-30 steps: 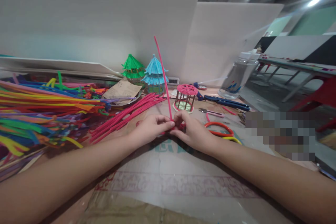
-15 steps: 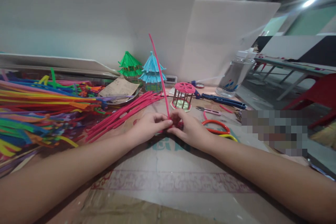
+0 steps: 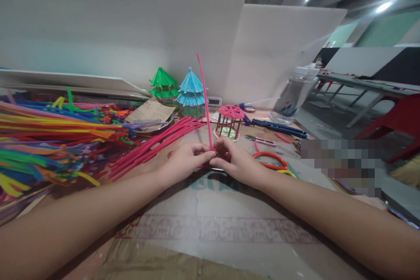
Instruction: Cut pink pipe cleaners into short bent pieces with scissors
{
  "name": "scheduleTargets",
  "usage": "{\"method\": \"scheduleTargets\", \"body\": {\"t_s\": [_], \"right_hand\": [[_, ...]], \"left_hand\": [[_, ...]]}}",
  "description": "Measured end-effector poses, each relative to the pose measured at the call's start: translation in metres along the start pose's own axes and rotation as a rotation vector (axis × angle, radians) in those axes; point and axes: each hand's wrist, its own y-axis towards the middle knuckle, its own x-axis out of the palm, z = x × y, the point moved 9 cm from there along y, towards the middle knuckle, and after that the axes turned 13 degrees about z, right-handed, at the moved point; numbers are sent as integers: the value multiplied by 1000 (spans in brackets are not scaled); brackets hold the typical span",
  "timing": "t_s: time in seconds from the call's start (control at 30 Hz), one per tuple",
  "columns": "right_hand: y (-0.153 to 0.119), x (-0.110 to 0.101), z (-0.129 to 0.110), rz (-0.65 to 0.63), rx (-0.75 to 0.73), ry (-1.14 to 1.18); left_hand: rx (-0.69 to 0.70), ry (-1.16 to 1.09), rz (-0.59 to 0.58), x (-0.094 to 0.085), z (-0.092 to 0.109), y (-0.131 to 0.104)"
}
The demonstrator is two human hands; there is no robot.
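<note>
Fingers [image 3: 205, 157] of the left hand [image 3: 182, 160] are being pressed against the thumb, and a hot-pink pipe cleaner [image 3: 207, 113] is being pinched near its lower end, its free length being held nearly upright above the tabletop [image 3: 210, 203] and leaning slightly left. Fingers of the right hand [image 3: 241, 162] are being curled in at that same end; whether it is being pinched by them too cannot be told. Just beyond the hands, a pink-topped miniature pavilion frame [image 3: 231, 112] is standing on its pale base. Near the right wrist, an orange loop handle [image 3: 271, 153] is lying, with a yellow loop [image 3: 287, 173] being partly covered by the forearm. To the left, loose pink pipe cleaners [image 3: 157, 144] are being spread beside multicoloured bundles [image 3: 62, 122]. Farther back, a green model pavilion [image 3: 163, 81] and a blue model pavilion [image 3: 190, 85] are standing side by side, while a clear bottle [image 3: 290, 98] is standing well to the right.
</note>
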Motion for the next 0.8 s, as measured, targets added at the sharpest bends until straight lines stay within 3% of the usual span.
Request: {"method": "scheduleTargets", "body": {"t_s": [0.1, 0.27, 0.67, 0.8], "right_hand": [[4, -7, 0, 67, 45, 83], [5, -7, 11, 68, 210, 211], [5, -7, 4, 55, 143, 115], [3, -4, 10, 37, 201, 177]], "left_hand": [[48, 12, -25, 4, 3, -2], [98, 53, -36, 7, 5, -4], [136, 143, -37, 10, 8, -6], [142, 81, -90, 13, 8, -5]]}}
